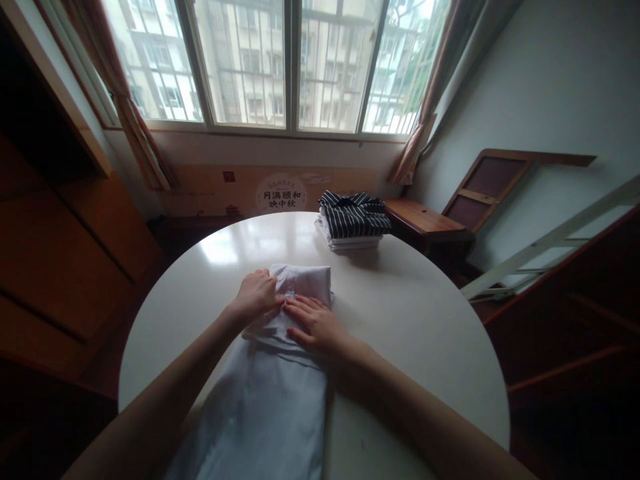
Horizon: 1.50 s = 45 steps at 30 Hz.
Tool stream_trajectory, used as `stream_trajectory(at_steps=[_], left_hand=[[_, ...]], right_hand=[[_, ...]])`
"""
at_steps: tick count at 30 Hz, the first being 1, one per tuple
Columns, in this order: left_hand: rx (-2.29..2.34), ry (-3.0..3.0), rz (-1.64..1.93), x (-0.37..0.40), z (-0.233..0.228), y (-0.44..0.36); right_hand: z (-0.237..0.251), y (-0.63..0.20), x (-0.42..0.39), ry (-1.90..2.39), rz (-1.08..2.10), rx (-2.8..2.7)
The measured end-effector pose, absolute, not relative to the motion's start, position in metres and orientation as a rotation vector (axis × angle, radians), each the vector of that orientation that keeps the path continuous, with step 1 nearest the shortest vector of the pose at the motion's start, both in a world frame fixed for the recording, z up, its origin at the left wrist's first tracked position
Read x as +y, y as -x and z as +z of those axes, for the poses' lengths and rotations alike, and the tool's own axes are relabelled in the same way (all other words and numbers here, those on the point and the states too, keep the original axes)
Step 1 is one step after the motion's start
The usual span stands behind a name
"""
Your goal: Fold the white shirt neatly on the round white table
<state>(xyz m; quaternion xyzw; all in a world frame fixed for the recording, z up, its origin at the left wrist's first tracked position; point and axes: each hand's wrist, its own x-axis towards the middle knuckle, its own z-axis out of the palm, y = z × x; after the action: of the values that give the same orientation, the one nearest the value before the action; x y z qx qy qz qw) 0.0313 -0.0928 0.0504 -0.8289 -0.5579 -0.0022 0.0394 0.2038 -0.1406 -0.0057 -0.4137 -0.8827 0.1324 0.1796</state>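
A white shirt lies lengthwise on the round white table, running from the middle down past the bottom of the view. Its far end is a smaller folded, layered part with creases. My left hand is at the left side of this part, fingers curled over the cloth and closed on it; the fingertips are partly hidden. Flat on the folded part's right side rests my right hand, its fingers stretched out and slightly apart. Both hands nearly meet at the middle of the fold.
Beyond my hands, a black-and-white striped garment tops a stack of folded white clothes near the far rim of the table. A wooden chair stands behind at right, a ladder-like pale frame nearer. Cabinets line the left.
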Motion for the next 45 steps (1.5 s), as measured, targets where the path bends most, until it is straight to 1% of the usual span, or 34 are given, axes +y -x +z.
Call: stream_trajectory(at_steps=[7,16,22,28,30,37,45], left_hand=[[-1.541,2.674,0.110,-0.130,0.048,-0.019],[-1.539,2.710,0.011,-0.143,0.041,-0.008],[-1.421,2.734,-0.128,-0.149,0.042,-0.005],[-1.333,2.908,-0.538,-0.153,0.037,0.004],[-1.299,2.999,-0.612,-0.151,0.030,0.009],[-1.415,3.059,-0.628,-0.150,0.015,0.012],[-1.396,3.116,-0.586,-0.174,0.029,0.003]], right_hand=[[-0.001,-0.203,-0.143,1.154,0.375,-2.493],[-0.002,-0.201,-0.144,1.064,0.316,-2.347],[-0.004,-0.201,-0.144,1.037,0.322,-2.297],[-0.004,-0.201,-0.144,1.036,0.320,-2.300],[-0.004,-0.201,-0.144,1.030,0.318,-2.310],[0.003,-0.201,-0.146,1.059,0.323,-2.334],[0.022,-0.209,-0.149,1.329,0.282,-2.295]])
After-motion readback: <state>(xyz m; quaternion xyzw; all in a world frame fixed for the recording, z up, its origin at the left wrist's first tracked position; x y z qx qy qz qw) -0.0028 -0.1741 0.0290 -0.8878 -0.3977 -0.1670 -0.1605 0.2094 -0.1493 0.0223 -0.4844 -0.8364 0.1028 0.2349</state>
